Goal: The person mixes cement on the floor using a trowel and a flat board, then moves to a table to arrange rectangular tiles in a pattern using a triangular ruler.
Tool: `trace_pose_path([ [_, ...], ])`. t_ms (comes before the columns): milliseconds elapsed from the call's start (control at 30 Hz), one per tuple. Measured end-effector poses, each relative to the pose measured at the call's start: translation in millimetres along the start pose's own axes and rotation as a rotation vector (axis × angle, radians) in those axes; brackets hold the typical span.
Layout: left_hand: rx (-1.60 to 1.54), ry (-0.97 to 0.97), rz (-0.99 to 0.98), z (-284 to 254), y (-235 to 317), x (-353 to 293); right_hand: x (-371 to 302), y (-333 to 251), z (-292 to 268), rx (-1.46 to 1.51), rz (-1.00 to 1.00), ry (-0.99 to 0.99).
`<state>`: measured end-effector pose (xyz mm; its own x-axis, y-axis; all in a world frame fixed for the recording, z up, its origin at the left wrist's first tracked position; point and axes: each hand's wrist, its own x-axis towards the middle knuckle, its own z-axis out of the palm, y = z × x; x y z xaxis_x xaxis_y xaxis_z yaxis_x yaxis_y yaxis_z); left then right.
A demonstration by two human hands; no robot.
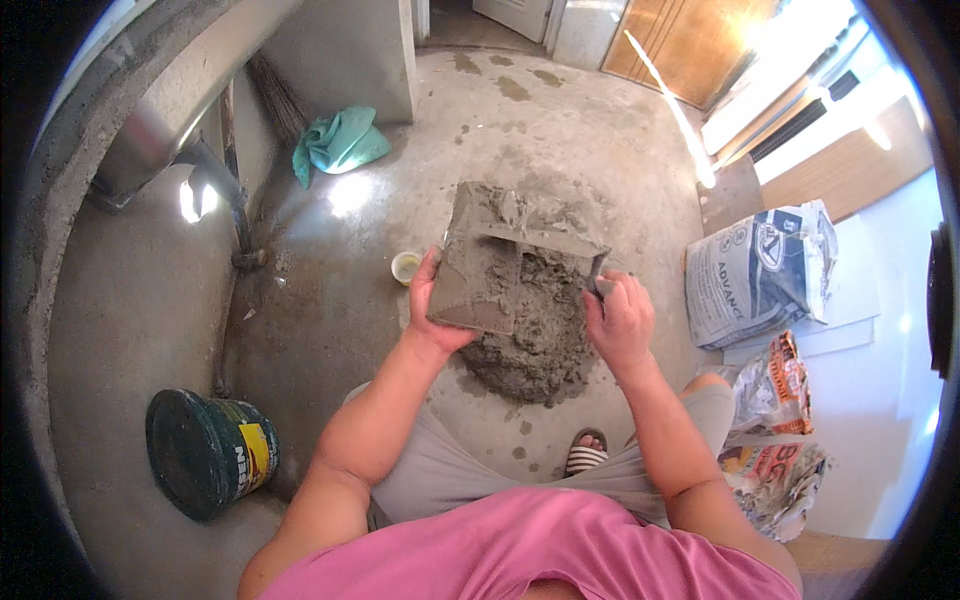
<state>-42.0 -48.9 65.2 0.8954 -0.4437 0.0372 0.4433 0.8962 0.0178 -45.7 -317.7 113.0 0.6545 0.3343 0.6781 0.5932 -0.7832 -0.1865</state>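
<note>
My left hand [437, 312] grips a flat square board [470, 262] smeared with wet grey mortar, holding it tilted over a mortar heap [530, 345] on the concrete floor. My right hand [620, 318] is closed on the handle of a trowel [545, 240], whose blade lies across the board's far side, loaded with mortar. Both forearms come up from the lower edge.
A small cream cup [405, 267] stands left of the board. A dark green bucket [205, 452] lies at lower left by a wall. A teal cloth [340, 142] and a broom [275, 100] sit further off. Printed sacks [765, 275] lie at right. My sandalled foot [586, 455] shows below the heap.
</note>
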Motion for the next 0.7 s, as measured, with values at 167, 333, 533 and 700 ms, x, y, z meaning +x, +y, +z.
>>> trace_pose_path([
  [167,0.033,-0.048,-0.057,6.6,-5.5,-2.7,14.0,13.2,1.7,-0.046,-0.013,0.031],
  [333,0.008,-0.073,-0.053,11.8,-3.5,-5.6,17.9,20.9,6.5,-0.049,-0.005,0.046],
  [533,0.016,-0.076,-0.065,21.0,-7.0,-9.2,10.0,15.6,7.2,0.212,0.159,0.106],
  [700,0.028,-0.094,-0.043,9.1,-4.6,-10.0,25.6,15.6,-30.6,0.182,0.268,-0.006],
])
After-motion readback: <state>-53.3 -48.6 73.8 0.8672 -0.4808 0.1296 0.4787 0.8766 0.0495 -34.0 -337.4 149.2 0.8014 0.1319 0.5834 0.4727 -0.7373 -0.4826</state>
